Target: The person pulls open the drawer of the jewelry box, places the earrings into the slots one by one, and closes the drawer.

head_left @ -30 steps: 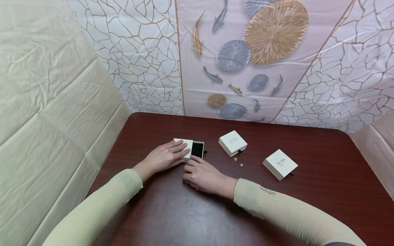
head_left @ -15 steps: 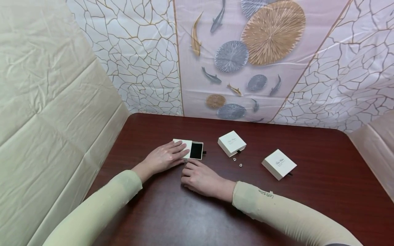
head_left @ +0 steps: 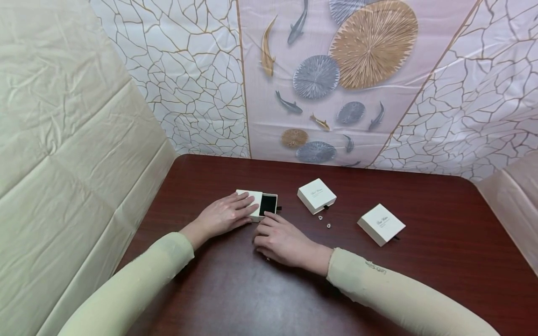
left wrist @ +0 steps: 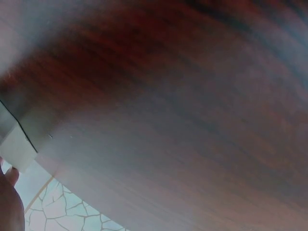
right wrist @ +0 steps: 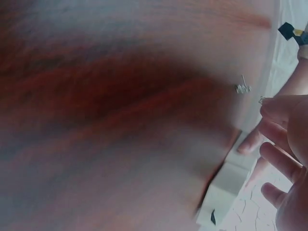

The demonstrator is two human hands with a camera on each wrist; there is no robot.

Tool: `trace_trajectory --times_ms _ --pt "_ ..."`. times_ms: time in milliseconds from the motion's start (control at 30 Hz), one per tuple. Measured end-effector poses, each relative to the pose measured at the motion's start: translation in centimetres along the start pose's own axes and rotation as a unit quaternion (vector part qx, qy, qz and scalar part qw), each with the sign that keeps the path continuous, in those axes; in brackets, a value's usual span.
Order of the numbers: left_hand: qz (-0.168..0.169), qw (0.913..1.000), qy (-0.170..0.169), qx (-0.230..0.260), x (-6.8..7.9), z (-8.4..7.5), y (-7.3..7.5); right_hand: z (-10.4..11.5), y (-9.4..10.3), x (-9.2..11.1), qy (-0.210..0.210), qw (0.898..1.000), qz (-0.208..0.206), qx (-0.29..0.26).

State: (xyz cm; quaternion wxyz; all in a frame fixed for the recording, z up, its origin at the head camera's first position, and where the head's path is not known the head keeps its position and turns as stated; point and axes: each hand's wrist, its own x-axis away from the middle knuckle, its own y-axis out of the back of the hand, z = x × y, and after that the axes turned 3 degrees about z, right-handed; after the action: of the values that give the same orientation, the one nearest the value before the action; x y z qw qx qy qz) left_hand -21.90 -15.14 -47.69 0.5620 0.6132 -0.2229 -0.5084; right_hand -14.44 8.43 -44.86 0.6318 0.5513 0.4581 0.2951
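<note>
My left hand (head_left: 224, 213) lies with straight fingers across the top of a white drawer-style jewelry box (head_left: 255, 218), thumb along its near side. The box's drawer is slid out to the right, showing a black lining (head_left: 268, 205). Just in front of it is my right hand (head_left: 282, 239), its index finger overlapping the drawer's near edge in the head view. In the right wrist view a tiny silvery earring (right wrist: 262, 100) shows at the right thumb and index fingertips, mostly hidden by them. Another earring (right wrist: 243, 88), with a thin post, sits on the table near that hand.
Two more white boxes, one at back center (head_left: 317, 195) and one farther right (head_left: 381, 225), stand on the dark red table (head_left: 210, 298). Two small earrings, one (head_left: 321, 218) behind the other (head_left: 329, 226), lie in front of the center box. A patterned cloth (head_left: 315, 116) hangs behind.
My right hand drew back slightly from the drawer, then shifted right and forward to its near edge again. The left hand and the box have barely moved.
</note>
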Motion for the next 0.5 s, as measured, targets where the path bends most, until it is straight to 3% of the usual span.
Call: trace_trajectory --times_ms 267,500 --pt "0.008 1.0 0.004 0.003 0.0 -0.1 0.2 -1.7 1.2 0.6 0.011 0.998 -0.062 0.008" --pt "0.002 1.0 0.002 -0.005 0.0 -0.1 0.1 -2.8 2.2 0.8 -0.001 0.997 -0.074 0.033"
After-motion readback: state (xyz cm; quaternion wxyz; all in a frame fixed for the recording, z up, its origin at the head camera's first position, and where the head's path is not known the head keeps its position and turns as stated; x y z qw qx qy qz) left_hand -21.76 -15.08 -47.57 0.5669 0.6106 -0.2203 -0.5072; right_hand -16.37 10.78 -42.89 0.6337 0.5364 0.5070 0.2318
